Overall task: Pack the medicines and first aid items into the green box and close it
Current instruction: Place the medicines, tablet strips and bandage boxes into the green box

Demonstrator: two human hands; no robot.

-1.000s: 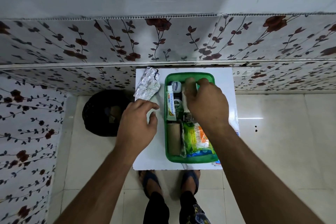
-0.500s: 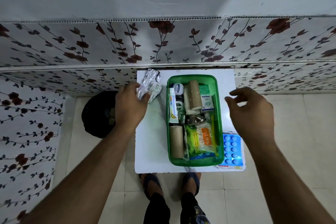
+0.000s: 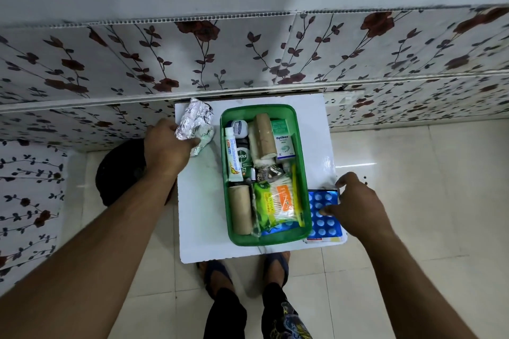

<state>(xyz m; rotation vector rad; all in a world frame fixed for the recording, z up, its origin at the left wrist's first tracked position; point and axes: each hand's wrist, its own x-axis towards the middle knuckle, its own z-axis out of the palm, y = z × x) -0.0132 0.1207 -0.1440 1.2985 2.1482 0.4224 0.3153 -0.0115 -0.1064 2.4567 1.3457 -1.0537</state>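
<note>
1. We are looking down at a small white rectangular tabletop (image 3: 201,215), with its far edge butting against the floral-patterned wall panel (image 3: 248,63) and its near edge sitting just above the person's sandalled feet (image 3: 245,270).
2. The open green plastic box (image 3: 300,173) is standing lengthwise in the middle of the top, nearer the right edge than the left, and is showing no lid.
3. Inside it we are seeing a tan bandage roll (image 3: 265,136) leaning toward the far end, a second tan roll (image 3: 241,209) lying at the near left, a white ointment tube (image 3: 234,157) along the left wall, a dark antiseptic bottle (image 3: 243,157), a small white and green carton (image 3: 283,140) and a packet of cotton buds (image 3: 283,201).
4. Our left hand (image 3: 168,146) is closing on the crumpled silver foil tablet strips (image 3: 197,124) at the far left corner, with fingers wrapping their left side; the strips are overhanging the far edge slightly.
5. Our right hand (image 3: 355,209) is resting its fingertips on the blue blister sheet of round tablets (image 3: 323,215), which is lying flat at the near right corner, tucked against the box's right wall; we cannot tell whether it is gripping yet.
6. A broad bare strip of table is lying open left of the box.
7. A dark round basket (image 3: 118,168) is sitting on the pale tiled floor (image 3: 413,173) just beyond the left edge.
</note>
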